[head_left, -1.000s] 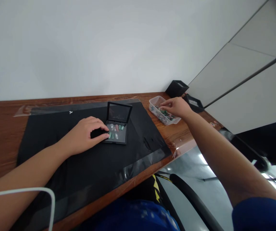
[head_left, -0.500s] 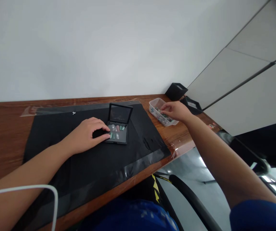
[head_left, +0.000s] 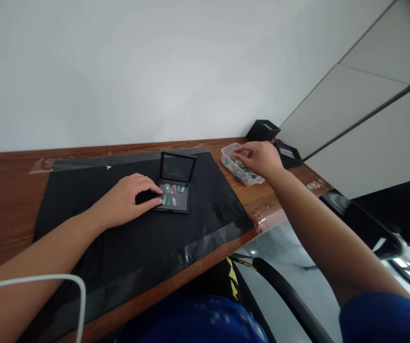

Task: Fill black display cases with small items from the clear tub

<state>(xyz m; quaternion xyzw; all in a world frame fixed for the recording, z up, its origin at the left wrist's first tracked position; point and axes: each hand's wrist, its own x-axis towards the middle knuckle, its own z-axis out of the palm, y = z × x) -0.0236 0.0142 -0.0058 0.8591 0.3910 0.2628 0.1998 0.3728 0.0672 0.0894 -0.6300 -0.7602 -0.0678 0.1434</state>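
A small black case (head_left: 182, 208) lies on the black mat with its clear-windowed lid (head_left: 177, 167) raised. Inside it sit several press-on nails (head_left: 174, 201) in green, pink and clear tones, in two rows. My left hand (head_left: 128, 200) holds the case's left edge between thumb and forefinger. To the right, a clear plastic tub (head_left: 230, 165) contains many loose pieces in green and pale colours (head_left: 239, 164). Over this tub is my right hand (head_left: 261, 158), thumb and forefinger pinched together; whatever may be between them is too small to make out.
Two black boxes (head_left: 262, 129) (head_left: 288, 153) stand at the back right, by the wall panels. Small coloured stickers (head_left: 314, 185) lie near the right table edge. A tiny white scrap (head_left: 108, 167) is on the mat (head_left: 126, 267). A white cable (head_left: 33, 278) crosses at lower left.
My right hand has lifted slightly and shifted a little within the tub's area, its fingers now higher above the loose pieces. The left hand and case stay put.
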